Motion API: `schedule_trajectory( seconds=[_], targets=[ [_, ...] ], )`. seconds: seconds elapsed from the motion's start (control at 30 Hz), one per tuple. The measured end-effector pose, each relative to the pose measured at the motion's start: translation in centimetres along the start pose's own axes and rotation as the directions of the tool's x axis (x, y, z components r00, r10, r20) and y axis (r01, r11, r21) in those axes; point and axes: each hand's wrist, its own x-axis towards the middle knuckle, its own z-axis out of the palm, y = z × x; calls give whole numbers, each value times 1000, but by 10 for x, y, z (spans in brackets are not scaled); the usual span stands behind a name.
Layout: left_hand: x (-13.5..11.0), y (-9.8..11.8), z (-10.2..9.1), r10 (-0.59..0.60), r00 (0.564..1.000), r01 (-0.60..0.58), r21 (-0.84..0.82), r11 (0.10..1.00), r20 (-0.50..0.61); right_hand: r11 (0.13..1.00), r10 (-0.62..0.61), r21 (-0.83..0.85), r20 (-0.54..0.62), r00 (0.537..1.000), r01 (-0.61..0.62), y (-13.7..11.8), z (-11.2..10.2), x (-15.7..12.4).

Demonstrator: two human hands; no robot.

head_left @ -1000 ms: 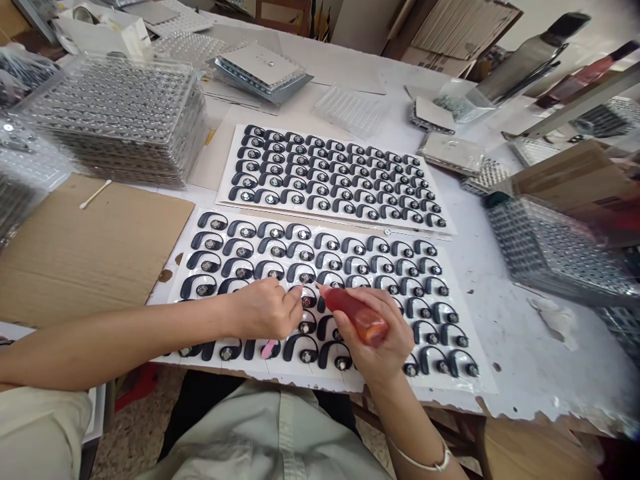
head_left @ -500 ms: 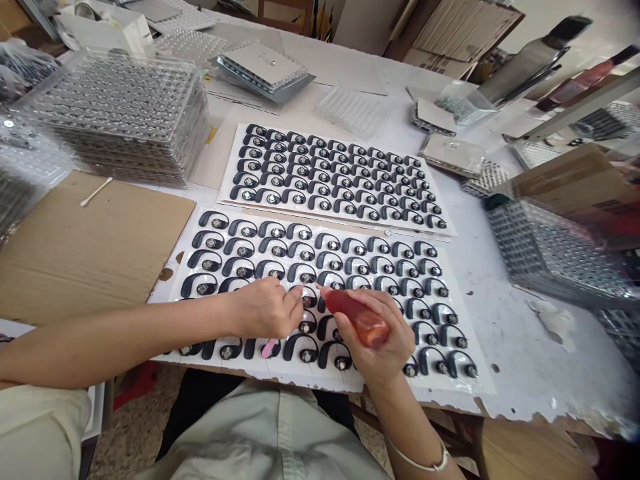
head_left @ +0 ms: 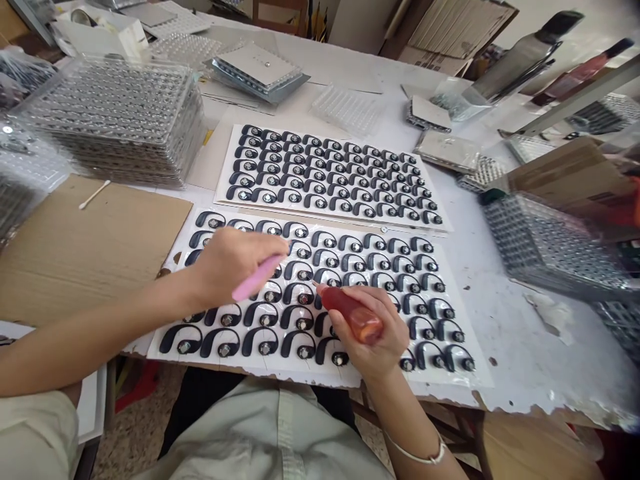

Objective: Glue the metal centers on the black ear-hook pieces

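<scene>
My left hand (head_left: 227, 267) is closed around a slim pink tool (head_left: 256, 279) with a flat, rounded end; its working tip is hidden. It hovers over the left part of the near white sheet (head_left: 477, 363). My right hand (head_left: 377, 330) wraps a red squeeze bottle (head_left: 353, 315). The bottle's thin nozzle (head_left: 316, 285) points left, close above a black hook-shaped piece (head_left: 299, 292) near the middle of that sheet. Rows of similar black pieces, each with a small silvery part at its round end, lie under clear film.
Behind lies a second white sheet (head_left: 223, 193) of black hooks. Clear plastic trays (head_left: 125, 127) are stacked at the left, near a cotton swab (head_left: 95, 195) on cardboard (head_left: 85, 247). More trays (head_left: 555, 247) and a crumpled tissue (head_left: 550, 313) are at the right.
My left hand has moved up and left, away from the nozzle, and the pink tool now shows more fully. My right hand with the red bottle has stayed nearly in place.
</scene>
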Motion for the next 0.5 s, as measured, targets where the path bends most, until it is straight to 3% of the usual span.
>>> schedule_trajectory(
  seconds=[0.1, 0.2, 0.3, 0.4, 0.5],
  targets=[
    [0, -15, -20, -229, 963, 230, -9, 973, -140, 1000, -1, 6, -3, 1000, 1, -1, 0, 1],
    [-15, -40, -25, -395, 872, 420, 28, 907, -289, 1000, -2, 23, -9, 1000, 2, -1, 1, 1],
    [-37, -73, -22, -408, 811, 478, 73, 875, -419, 999, -25, 32, -13, 1000, 25, -1, 1, 1],
    [-49, -101, -20, -407, 808, 484, 86, 871, -426, 999, -24, 42, -32, 999, 25, -1, 0, 0],
    [-51, -113, -21, -424, 780, 502, 54, 863, -460, 999, -1, 46, -49, 999, 3, 1, 0, -3]
  ],
)
